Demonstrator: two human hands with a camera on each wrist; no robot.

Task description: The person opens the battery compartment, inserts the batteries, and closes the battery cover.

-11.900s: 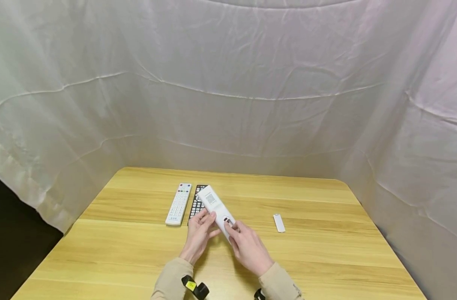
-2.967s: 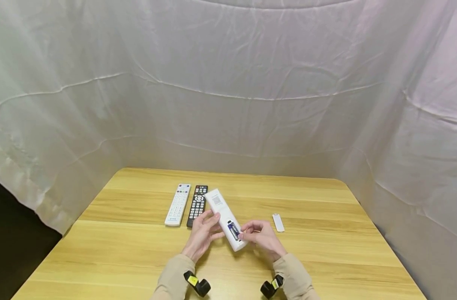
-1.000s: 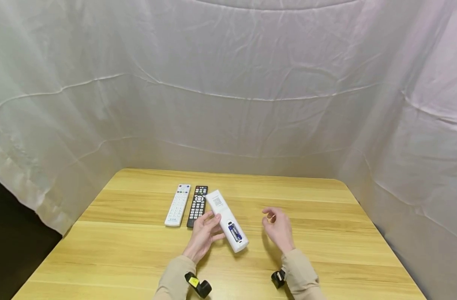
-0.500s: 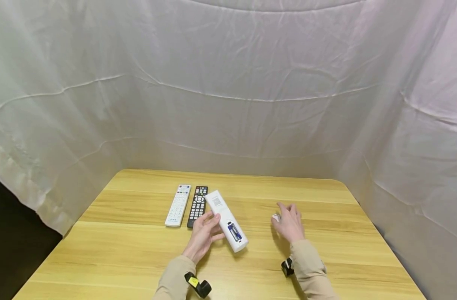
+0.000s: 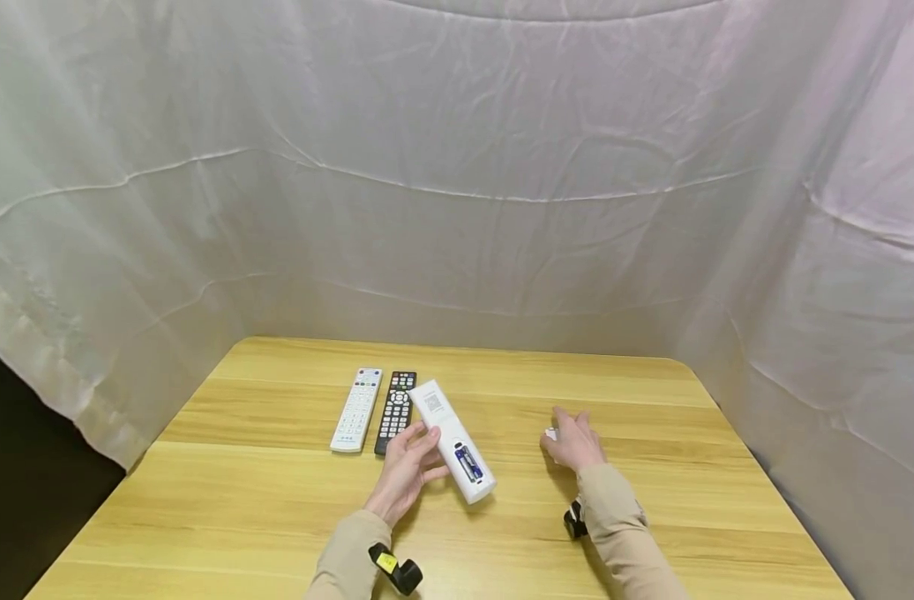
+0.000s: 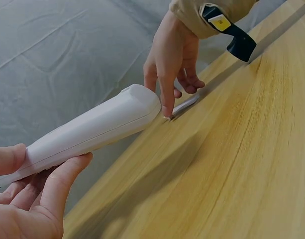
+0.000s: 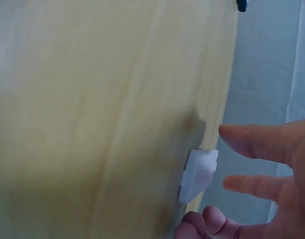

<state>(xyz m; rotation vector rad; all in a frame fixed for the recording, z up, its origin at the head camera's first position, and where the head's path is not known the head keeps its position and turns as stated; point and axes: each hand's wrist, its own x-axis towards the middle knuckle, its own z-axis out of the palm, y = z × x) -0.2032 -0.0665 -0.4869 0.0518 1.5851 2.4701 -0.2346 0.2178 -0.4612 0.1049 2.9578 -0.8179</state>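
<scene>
In the head view my left hand (image 5: pixel 402 473) holds a white remote control (image 5: pixel 443 427), pinched between thumb and fingers, its back facing up. Its battery compartment is uncovered, and blue batteries (image 5: pixel 469 462) lie inside. The left wrist view shows the remote (image 6: pixel 95 124) side-on, raised above the table. My right hand (image 5: pixel 574 442) reaches down over a small white battery cover (image 5: pixel 551 433), mostly hidden by the hand. Seen from the right wrist, the cover (image 7: pixel 198 174) lies near spread fingers (image 7: pixel 254 142); from the left wrist, a straight fingertip is right at the cover's end.
A white remote (image 5: pixel 357 410) and a black remote (image 5: pixel 395 410) lie button side up on the left of the wooden table (image 5: pixel 277 517). The black one sits just behind my left hand. A grey curtain (image 5: pixel 501 208) hangs around the table's back and sides.
My right hand has left the white remote's battery compartment and moved right to the battery cover. Batteries now show in the compartment. My left hand keeps holding the remote, nearly still.
</scene>
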